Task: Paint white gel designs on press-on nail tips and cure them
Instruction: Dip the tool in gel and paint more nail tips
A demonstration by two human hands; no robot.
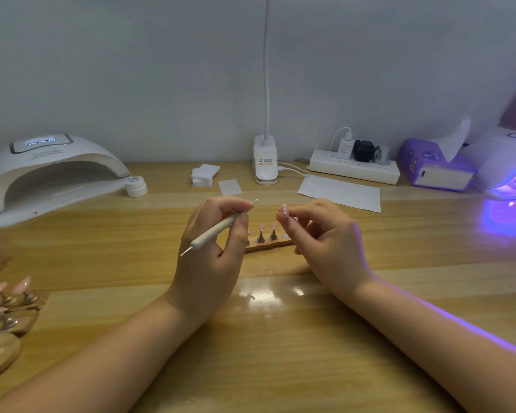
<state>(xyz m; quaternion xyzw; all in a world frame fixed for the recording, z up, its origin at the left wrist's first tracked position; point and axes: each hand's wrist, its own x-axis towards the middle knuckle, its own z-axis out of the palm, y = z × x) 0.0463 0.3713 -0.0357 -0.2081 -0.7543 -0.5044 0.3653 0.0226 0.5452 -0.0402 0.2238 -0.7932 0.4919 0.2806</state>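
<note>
My left hand (pixel 212 248) grips a white dotting tool (pixel 218 229) with a metal tip at each end; its upper tip points toward my right hand. My right hand (pixel 325 234) pinches a pink nail tip (pixel 284 213) with white dots on it, held upright just right of the tool's tip. Behind both hands a small wooden holder (pixel 265 244) lies on the table with two pink nail tips (pixel 267 227) standing on metal pegs. A white gel jar (pixel 136 186) sits by the left lamp.
A white curing lamp (pixel 48 174) stands at far left, unlit inside. A second lamp (pixel 510 174) glows purple at far right. More wooden holders with nail tips (pixel 9 305) lie at the left edge. Wipes (pixel 203 174), a paper sheet (pixel 340 193), a desk lamp base (pixel 265 162) and a power strip (pixel 355 169) line the back.
</note>
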